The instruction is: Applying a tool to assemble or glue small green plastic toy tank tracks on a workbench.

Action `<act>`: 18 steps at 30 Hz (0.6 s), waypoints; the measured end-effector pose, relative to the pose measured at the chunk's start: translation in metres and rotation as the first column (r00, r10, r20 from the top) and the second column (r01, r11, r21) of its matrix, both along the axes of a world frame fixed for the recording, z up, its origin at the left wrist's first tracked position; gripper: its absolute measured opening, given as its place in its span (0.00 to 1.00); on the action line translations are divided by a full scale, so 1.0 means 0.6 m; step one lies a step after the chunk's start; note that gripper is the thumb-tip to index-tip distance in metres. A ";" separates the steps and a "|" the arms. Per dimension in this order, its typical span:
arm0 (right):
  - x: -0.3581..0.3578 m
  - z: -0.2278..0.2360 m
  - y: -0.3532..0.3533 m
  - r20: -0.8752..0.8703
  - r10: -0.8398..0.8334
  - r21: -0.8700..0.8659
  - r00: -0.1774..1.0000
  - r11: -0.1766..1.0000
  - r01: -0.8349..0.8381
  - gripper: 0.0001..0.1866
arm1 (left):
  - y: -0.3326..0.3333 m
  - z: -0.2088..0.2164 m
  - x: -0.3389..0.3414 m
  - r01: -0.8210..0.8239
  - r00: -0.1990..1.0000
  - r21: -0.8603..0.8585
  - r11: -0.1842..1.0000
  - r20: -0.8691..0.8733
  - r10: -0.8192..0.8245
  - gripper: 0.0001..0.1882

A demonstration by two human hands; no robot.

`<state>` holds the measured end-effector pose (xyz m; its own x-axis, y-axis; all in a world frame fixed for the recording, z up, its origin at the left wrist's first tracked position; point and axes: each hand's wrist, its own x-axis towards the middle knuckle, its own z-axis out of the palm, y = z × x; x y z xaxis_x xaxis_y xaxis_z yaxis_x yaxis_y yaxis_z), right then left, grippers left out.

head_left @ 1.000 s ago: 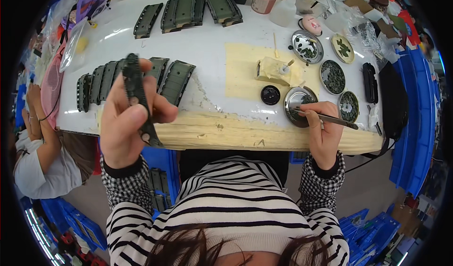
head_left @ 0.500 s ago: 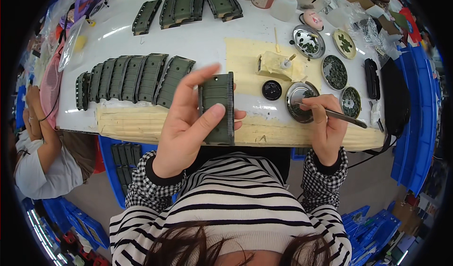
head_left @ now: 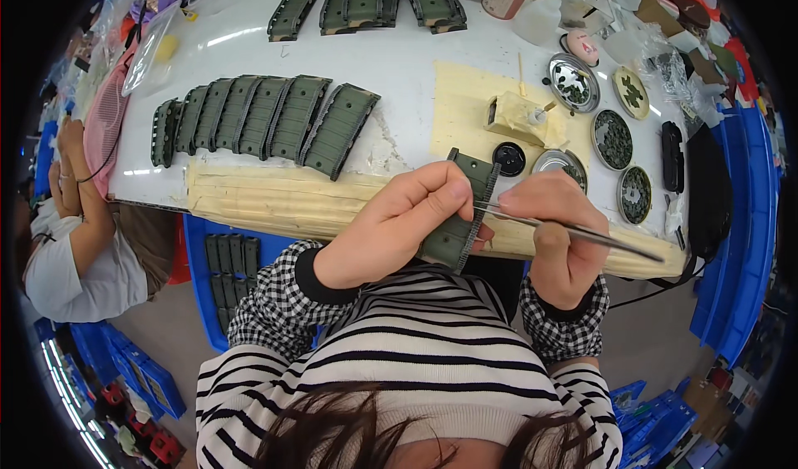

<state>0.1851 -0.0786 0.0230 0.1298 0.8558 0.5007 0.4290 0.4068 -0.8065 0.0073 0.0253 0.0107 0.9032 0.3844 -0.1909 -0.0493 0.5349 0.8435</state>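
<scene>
My left hand (head_left: 395,224) is closed around a dark green ribbed plastic panel (head_left: 447,243) with a toothed black edge. It holds the panel tilted, just above the near edge of the table. My right hand (head_left: 569,224) pinches metal tweezers (head_left: 611,239), whose tips meet the toothed edge of the panel beside my left fingers. Whether a small piece sits in the tips is too small to tell. Just beyond my right hand lies a round metal dish (head_left: 573,156) with small dark green bits, partly hidden by the hand.
Similar green panels (head_left: 266,116) stand in a row at left, with more panels (head_left: 357,3) at the back. Several dishes of small green pieces (head_left: 613,140) are at right, near a paper-wrapped block (head_left: 524,118) and a black round lid (head_left: 509,159). Another person (head_left: 83,236) sits at far left.
My left hand has brought the panel rightward and tilted it. My right hand has lifted the tweezers from the metal dish and moved their tips to the panel's edge. The view has shifted slightly.
</scene>
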 end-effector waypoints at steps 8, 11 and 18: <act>-0.016 0.014 -0.014 0.440 0.010 0.075 0.898 0.996 -0.048 0.17 | -0.008 -0.019 0.003 -0.058 0.995 -0.244 0.968 0.066 0.076 0.14; -0.016 0.011 -0.013 0.478 0.001 0.090 0.878 0.995 -0.050 0.16 | -0.008 -0.015 0.002 -0.065 0.996 -0.260 0.963 0.050 0.080 0.14; -0.018 0.009 -0.010 0.502 -0.006 0.130 0.865 0.989 -0.069 0.16 | -0.006 -0.016 0.001 -0.028 0.994 -0.298 0.954 0.091 0.058 0.15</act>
<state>0.1745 -0.0844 0.0284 -0.1954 0.7721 0.6047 0.7441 0.5184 -0.4215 0.0077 0.0219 0.0009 0.9069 0.3630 -0.2139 -0.1518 0.7551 0.6378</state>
